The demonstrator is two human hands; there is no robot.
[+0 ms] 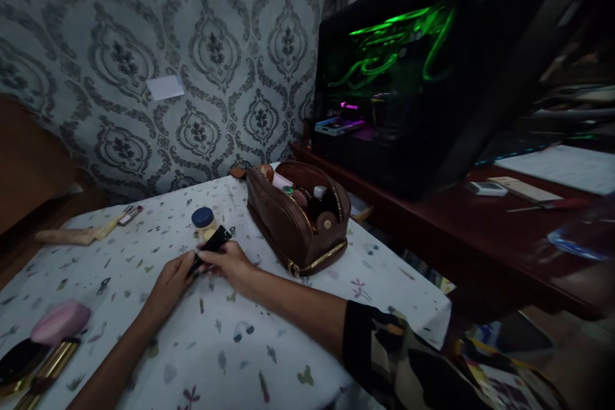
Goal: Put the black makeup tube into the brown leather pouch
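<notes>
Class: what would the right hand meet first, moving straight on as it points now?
The right hand would likely meet the left hand first, beside the black item both hold; exact depth is unclear.

In left hand (173, 272) and right hand (236, 264): black item (217, 239), smooth, plastic-looking, faintly glossy. To their right: brown bag (273, 223), leather-like, soft sheen; zip (323, 259), gold-toned metal. Beneath: printed tablecloth (216, 346), matt.

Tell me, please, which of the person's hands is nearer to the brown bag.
The right hand. It is just left of the brown bag, apart from it; the left hand is farther left. Both hold a small black object.
</notes>
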